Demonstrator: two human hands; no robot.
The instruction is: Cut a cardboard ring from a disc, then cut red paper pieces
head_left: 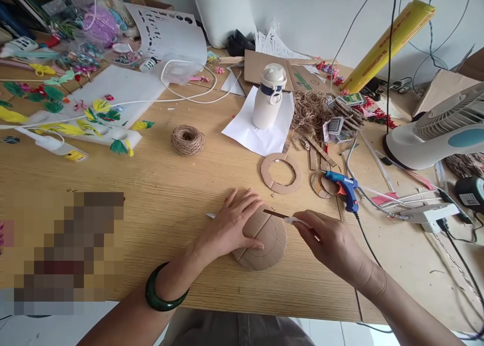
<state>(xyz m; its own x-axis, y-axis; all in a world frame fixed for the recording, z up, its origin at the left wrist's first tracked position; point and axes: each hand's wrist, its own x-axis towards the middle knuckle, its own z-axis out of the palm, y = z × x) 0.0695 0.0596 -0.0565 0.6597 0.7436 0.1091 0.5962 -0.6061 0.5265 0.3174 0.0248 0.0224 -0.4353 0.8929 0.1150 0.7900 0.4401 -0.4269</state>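
Note:
A round cardboard disc [278,247] lies flat near the table's front edge, with a circle and a straight line marked on it. My left hand [232,222] presses on its left side, fingers spread, a dark green bangle on the wrist. In my right hand [327,237] is a slim knife [275,214], its narrow dark blade pointing left over the disc's upper right edge. Whether the blade touches the cardboard I cannot tell. A pale pointed tip [210,216] shows from under my left hand; the rest is hidden. Beyond the disc lies a cardboard ring [267,177].
A blue glue gun [350,192] rests on the right, its cord running to the table's front. Farther back stand a white bottle [264,106] on paper and a twine ball [187,140]. A fan [434,129] and power strip [427,214] occupy the right side.

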